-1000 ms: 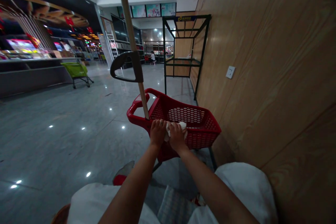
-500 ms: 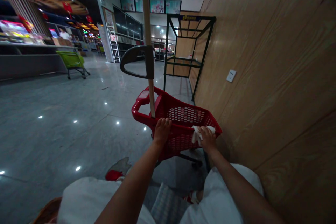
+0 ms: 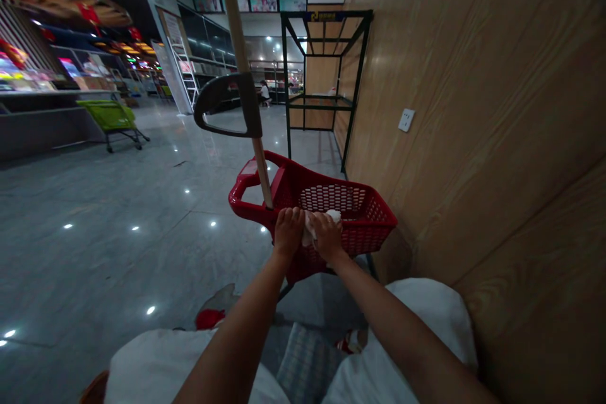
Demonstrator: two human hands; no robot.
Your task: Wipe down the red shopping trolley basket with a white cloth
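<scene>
A red plastic shopping cart (image 3: 364, 227) with a honeycomb-pattern basket stands before my knees. My left hand (image 3: 288, 231) is closed over the basket's near rim, beside the foot of a wooden pole (image 3: 262, 170). Right up against it, my right hand (image 3: 326, 235) presses a white cloth (image 3: 310, 227) onto the same rim, its fingers wrapped over the cloth. A dark grey loop-shaped handle (image 3: 250, 104) is attached to the pole above the cart's red push bar. The lower part of the basket is partly hidden by my forearms.
A wood-panelled wall (image 3: 473, 139) with a socket (image 3: 406, 120) rises close on the right. Behind the cart stands a dark metal rack frame (image 3: 286, 88). A green cart (image 3: 111, 117) is by a counter at left. People are far back.
My right hand has slid left along the rim with the white cloth, from near the basket's far right end to beside my left hand. The view has shifted slightly; my left hand stays on the rim.
</scene>
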